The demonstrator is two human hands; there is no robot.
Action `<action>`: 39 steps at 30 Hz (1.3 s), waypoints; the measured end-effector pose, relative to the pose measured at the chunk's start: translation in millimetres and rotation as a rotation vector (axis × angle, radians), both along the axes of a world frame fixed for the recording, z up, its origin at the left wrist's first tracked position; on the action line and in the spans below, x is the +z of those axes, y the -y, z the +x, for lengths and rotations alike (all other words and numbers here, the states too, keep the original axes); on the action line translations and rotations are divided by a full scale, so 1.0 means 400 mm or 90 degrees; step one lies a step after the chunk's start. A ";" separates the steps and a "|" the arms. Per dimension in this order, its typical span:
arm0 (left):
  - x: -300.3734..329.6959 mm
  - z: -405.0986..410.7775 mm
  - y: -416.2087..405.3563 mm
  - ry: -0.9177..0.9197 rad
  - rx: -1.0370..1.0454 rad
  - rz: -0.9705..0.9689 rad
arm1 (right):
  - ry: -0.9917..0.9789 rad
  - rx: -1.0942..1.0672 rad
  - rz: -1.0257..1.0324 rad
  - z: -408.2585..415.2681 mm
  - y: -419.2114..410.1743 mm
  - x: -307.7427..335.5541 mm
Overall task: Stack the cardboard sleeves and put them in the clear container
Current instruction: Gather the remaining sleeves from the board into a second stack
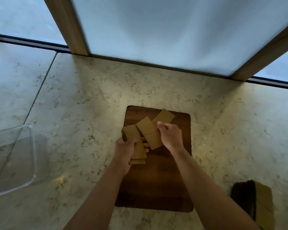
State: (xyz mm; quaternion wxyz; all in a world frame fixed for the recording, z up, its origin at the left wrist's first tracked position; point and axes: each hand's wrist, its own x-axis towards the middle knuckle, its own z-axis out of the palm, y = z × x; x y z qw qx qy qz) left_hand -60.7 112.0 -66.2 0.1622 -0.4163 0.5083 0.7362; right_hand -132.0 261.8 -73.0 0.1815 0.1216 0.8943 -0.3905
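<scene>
Over a dark wooden board (171,185) my left hand (125,151) grips a small stack of flat brown cardboard sleeves (136,150). My right hand (170,136) pinches another sleeve (149,131) that lies tilted across the stack's top. One more sleeve (164,116) rests on the board's far end, just beyond my right hand. The clear container (23,156) stands at the left edge of the view, apart from both hands, with nothing visible inside it.
The board lies on a pale marbled counter (83,100). A bundle of further cardboard sleeves (254,203) sits at the lower right corner. Wooden frame posts (68,25) and frosted panels rise behind the counter.
</scene>
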 end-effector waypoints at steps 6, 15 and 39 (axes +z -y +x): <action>-0.004 -0.006 0.027 -0.040 -0.026 -0.064 | 0.054 0.178 -0.092 -0.025 0.028 0.009; -0.015 0.003 0.041 0.022 -0.018 -0.135 | 0.130 0.216 -0.182 -0.010 0.002 0.012; 0.046 0.102 0.047 -0.076 -0.211 0.089 | 0.073 0.211 -0.293 0.131 -0.027 0.069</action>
